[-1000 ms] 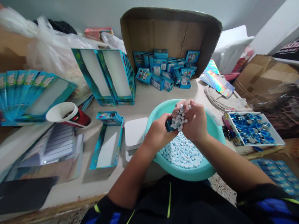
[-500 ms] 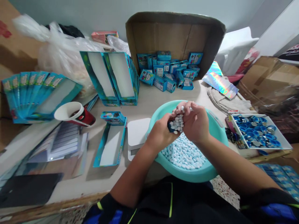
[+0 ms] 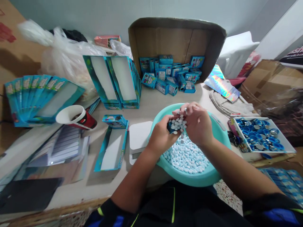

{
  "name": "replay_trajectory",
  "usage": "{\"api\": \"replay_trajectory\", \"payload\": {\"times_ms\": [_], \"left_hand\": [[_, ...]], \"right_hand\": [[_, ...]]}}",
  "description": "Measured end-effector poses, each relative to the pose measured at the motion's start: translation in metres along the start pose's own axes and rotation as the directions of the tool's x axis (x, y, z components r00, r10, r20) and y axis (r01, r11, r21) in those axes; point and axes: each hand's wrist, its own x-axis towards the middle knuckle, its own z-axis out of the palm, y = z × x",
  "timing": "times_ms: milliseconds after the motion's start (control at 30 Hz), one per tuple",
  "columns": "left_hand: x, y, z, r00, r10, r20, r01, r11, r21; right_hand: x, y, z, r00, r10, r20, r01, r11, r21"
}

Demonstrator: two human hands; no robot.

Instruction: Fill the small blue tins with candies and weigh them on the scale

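Observation:
A turquoise plastic basin (image 3: 196, 181) stands in front of me, and many small white and pale-blue candies (image 3: 188, 157) cover its bottom. Above it, my left hand (image 3: 159, 134) is closed around a small blue box (image 3: 169, 127), mostly hidden by my fingers. Loose candies (image 3: 179, 123) heap at the top of that box, between both palms. My right hand (image 3: 200, 126) is cupped against the heap, its fingers curled over some candies. A few candies appear to be falling into the basin.
Left of the basin are a white flat device (image 3: 140, 134), an open display tray (image 3: 111, 149) with one small box (image 3: 115, 121), and a paper cup (image 3: 75, 116). Behind, a cardboard carton (image 3: 175, 37) holds small blue boxes. At right sits a tray of blue caps (image 3: 260, 134).
My right fingers have shifted slightly over the heap, and some candies now drop below the hands. My left hand keeps its hold on the box. The view has tilted up a little.

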Motion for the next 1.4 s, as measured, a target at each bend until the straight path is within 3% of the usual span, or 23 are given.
{"api": "replay_trajectory", "payload": {"times_ms": [333, 467, 567, 667, 800, 967, 1067, 1133, 1400], "left_hand": [[0.000, 0.001, 0.000, 0.999, -0.038, -0.030, 0.037, 0.998, -0.045], [0.001, 0.002, -0.001, 0.999, -0.045, -0.025, 0.044, 0.997, -0.058], [0.002, 0.000, 0.000, 0.998, 0.025, -0.057, -0.028, 0.998, -0.051], [0.003, -0.002, 0.001, 0.990, 0.099, -0.097, -0.107, 0.990, -0.091], [0.003, -0.002, 0.001, 0.992, 0.027, -0.126, -0.041, 0.993, -0.109], [0.002, -0.004, 0.001, 0.978, -0.019, -0.210, -0.008, 0.992, -0.127], [0.002, -0.005, 0.001, 0.976, -0.093, -0.198, 0.064, 0.987, -0.149], [0.002, -0.005, 0.001, 0.975, -0.126, -0.183, 0.102, 0.985, -0.138], [0.003, -0.002, -0.001, 0.986, -0.120, -0.113, 0.113, 0.991, -0.066]], "right_hand": [[0.000, 0.001, 0.000, 0.997, -0.068, 0.029, 0.068, 0.997, -0.019], [0.001, 0.001, -0.003, 0.987, -0.145, 0.075, 0.152, 0.982, -0.113], [0.000, 0.000, -0.008, 0.971, -0.182, 0.154, 0.213, 0.952, -0.220], [-0.002, -0.003, -0.011, 0.962, -0.198, 0.188, 0.262, 0.867, -0.424], [0.000, -0.008, -0.015, 0.955, -0.228, 0.188, 0.296, 0.706, -0.644], [0.007, -0.005, -0.022, 0.943, -0.220, 0.250, 0.320, 0.389, -0.864], [0.007, -0.003, -0.024, 0.936, -0.182, 0.301, 0.339, 0.243, -0.909], [0.007, -0.002, -0.024, 0.932, -0.158, 0.326, 0.354, 0.199, -0.914], [0.006, -0.001, -0.021, 0.934, -0.055, 0.352, 0.356, 0.191, -0.915]]}}
